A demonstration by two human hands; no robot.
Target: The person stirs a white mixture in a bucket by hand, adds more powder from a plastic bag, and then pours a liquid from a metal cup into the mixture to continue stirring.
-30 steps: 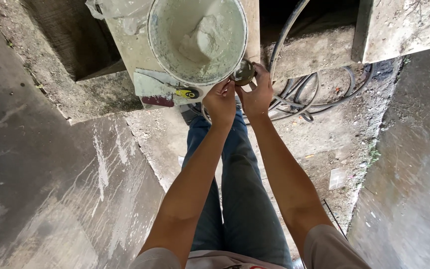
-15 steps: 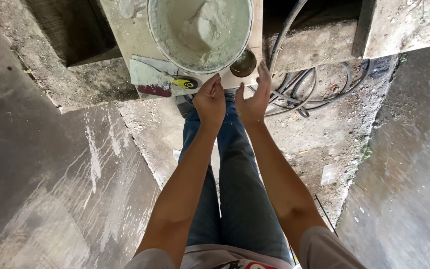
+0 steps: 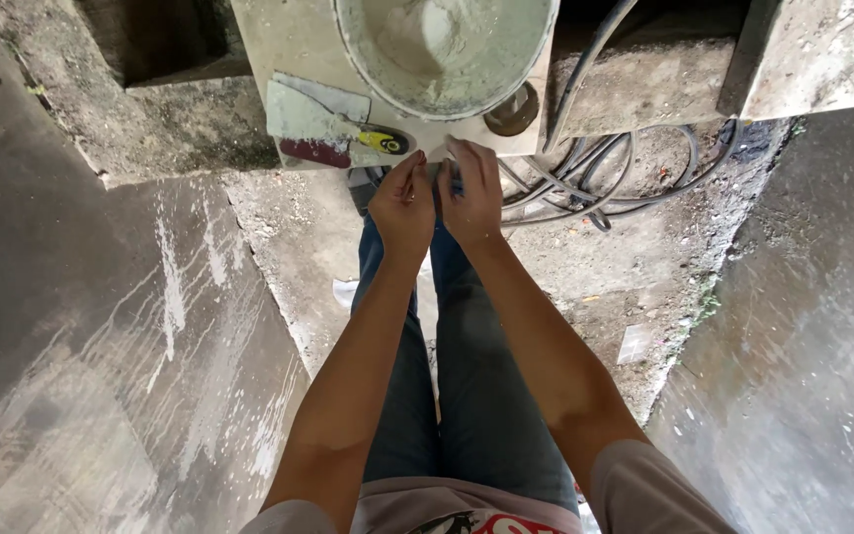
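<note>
1. We look straight down and our left hand (image 3: 402,203) and right hand (image 3: 473,193) are pressed together just below the bucket (image 3: 444,49), fingertips nearly touching.
2. The grip? Both hands are curled narrow, pinching at something small between them; it is too hidden to name, so we cannot tell what they hold.
3. The bucket sits on a pale board (image 3: 279,40), just above our hands, and it holds grey-white putty, already mixed into a smooth paste with a swirl in the middle.
4. Beside it on the board lies a putty knife (image 3: 333,124) with a yellow-and-black handle and a smeared blade, untouched, close to our left hand.
5. A small round brown lid or tin (image 3: 512,109) sits just right of the bucket.
6. Black cables (image 3: 615,183) loop over the rough concrete floor (image 3: 101,346) to the right.
7. How far along? We judge the mixing done; no fresh paste shows on the knife's edge, so spreading looks yet to start.
</note>
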